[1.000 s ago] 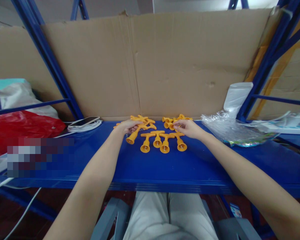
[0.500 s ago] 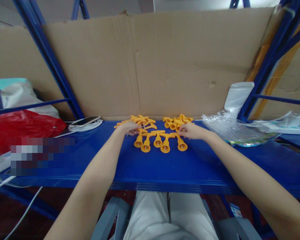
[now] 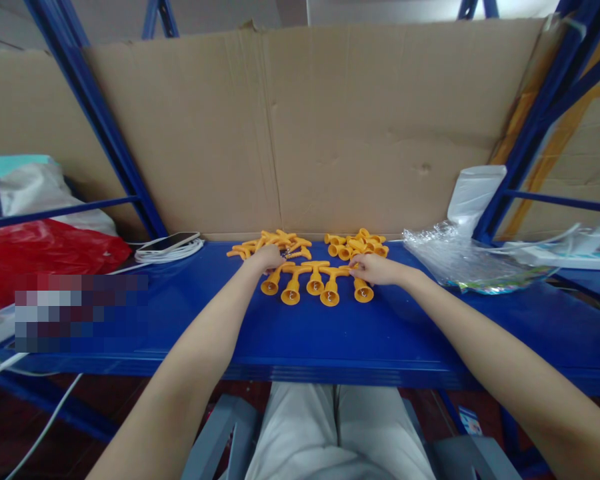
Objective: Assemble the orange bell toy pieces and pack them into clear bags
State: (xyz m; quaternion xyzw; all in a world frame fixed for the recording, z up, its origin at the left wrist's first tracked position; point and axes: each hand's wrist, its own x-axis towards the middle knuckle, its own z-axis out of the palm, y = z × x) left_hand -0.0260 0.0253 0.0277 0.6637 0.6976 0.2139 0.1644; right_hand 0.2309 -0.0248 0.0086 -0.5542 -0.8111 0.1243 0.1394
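Several yellow corkscrews with T-shaped handles and bell-shaped bases lie in a row on the blue shelf, metal spiral tips showing in the bells. My left hand (image 3: 268,259) is at the handle of the leftmost corkscrew (image 3: 270,285), fingers closed and partly hidden behind the hand. At the other end, my right hand (image 3: 373,269) pinches the handle of the rightmost corkscrew (image 3: 363,291). Between them lies a middle corkscrew (image 3: 315,283). Behind my left hand is a pile of yellow handles (image 3: 280,239) with metal screws; a pile of yellow bell pieces (image 3: 353,245) sits behind my right hand.
A cardboard panel (image 3: 355,133) stands behind the blue shelf (image 3: 300,340). On the left are a phone (image 3: 173,241) on a coiled white cable (image 3: 180,252) and a red bag (image 3: 45,257). Clear plastic wrapping (image 3: 445,257) and a power strip (image 3: 555,255) lie right.
My left hand has moved slightly right and its fingers have closed at the leftmost corkscrew, whose bell has shifted left. My right hand has edged left along the rightmost corkscrew's handle.
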